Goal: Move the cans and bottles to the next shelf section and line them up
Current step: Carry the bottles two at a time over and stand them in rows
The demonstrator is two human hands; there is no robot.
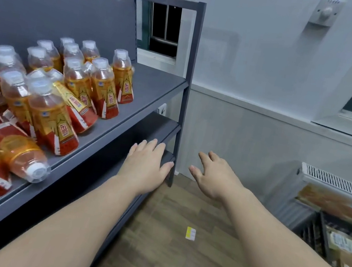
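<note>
Crowding the left part of the shelf [154, 88]: bottles [52, 117], most standing, a few lying by the front edge. Hanging open, fingers spread, holding nothing: left hand [146, 165] and right hand [214, 177], low near the shelf's right end. Probably feeling smooth, full, tippy; gripping round the middle looking best.

Left hand [146, 168]: bare, lower centre of frame.
Right hand [215, 180]: bare, right of centre.
Forearms [76, 221]: bare down to the bottom edge.
</note>
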